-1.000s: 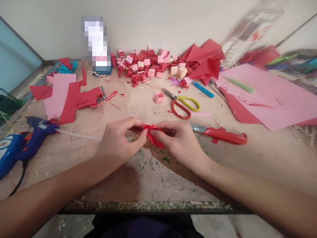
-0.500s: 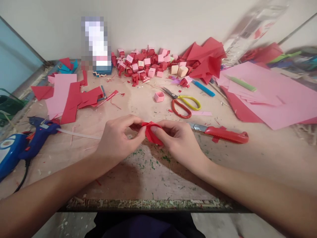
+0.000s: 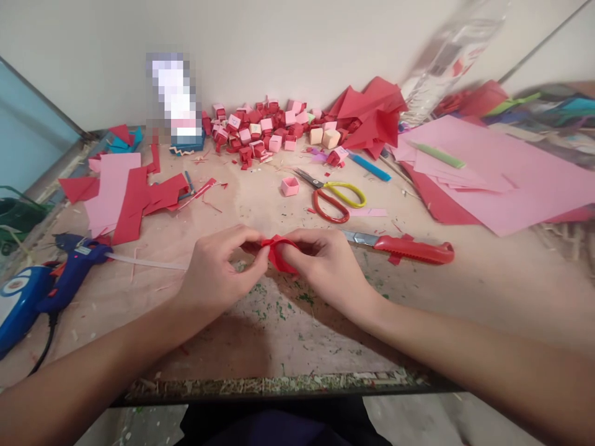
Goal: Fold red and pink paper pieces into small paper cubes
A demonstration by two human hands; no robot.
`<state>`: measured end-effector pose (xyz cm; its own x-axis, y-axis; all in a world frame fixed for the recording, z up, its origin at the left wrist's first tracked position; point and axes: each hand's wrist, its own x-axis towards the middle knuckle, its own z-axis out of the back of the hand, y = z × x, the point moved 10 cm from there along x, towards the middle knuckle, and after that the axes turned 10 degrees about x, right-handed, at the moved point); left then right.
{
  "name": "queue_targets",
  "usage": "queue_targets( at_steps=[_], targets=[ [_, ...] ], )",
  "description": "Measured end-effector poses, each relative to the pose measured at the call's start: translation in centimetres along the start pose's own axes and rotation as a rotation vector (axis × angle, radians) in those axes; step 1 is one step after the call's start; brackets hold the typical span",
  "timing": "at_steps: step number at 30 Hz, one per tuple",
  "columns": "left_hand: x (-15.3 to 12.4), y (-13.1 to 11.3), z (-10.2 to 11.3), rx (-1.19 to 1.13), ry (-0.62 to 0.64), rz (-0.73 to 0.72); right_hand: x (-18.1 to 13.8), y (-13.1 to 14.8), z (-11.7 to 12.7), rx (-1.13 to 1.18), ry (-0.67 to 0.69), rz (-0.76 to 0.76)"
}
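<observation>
Between both hands, just above the near half of the table, is a small piece of red paper (image 3: 282, 260), bent into a curved shape. My left hand (image 3: 223, 260) pinches its left end between thumb and index finger. My right hand (image 3: 328, 263) grips its right side, with the thumb pressed against the inner face. The fingers partly hide the paper's folds. Just beyond the hands stands a small pink folded paper box (image 3: 290, 186). Scissors (image 3: 332, 195) with one red and one yellow handle lie beside it. A red-handled utility knife (image 3: 409, 248) rests right of my right hand.
A blue glue gun (image 3: 79, 260) lies at the left, near pink and red paper scraps (image 3: 127, 192). Many small paper cubes (image 3: 260, 130) are heaped by the wall. Pink sheets (image 3: 502, 179), a blue pen (image 3: 369, 166) and a plastic bottle (image 3: 446, 68) are at the right.
The camera view has shifted slightly, so the table things sit a little further left. My right thumb has pushed further into the red paper, which is bent more tightly.
</observation>
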<state>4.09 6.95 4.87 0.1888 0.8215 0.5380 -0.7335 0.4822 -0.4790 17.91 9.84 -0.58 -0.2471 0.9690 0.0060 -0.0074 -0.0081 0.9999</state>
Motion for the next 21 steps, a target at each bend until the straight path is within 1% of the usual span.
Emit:
queue_targets(
  at_steps=[9, 12, 17, 21],
  targets=[
    [-0.1, -0.07, -0.02, 0.02, 0.016, 0.01, -0.19, -0.37, -0.46, 0.006, 0.049, -0.027],
    [-0.16, -0.07, -0.11, 0.02, 0.023, 0.015, -0.31, -0.68, -0.44, -0.018, 0.048, -0.037],
    [-0.16, -0.18, -0.02, 0.039, 0.016, 0.011, -0.19, -0.3, -0.32, -0.053, 0.036, 0.007],
    [-0.06, -0.26, -0.05, 0.025, 0.014, 0.007, -0.1, -0.14, -0.31, -0.039, 0.023, 0.004]
  ],
)
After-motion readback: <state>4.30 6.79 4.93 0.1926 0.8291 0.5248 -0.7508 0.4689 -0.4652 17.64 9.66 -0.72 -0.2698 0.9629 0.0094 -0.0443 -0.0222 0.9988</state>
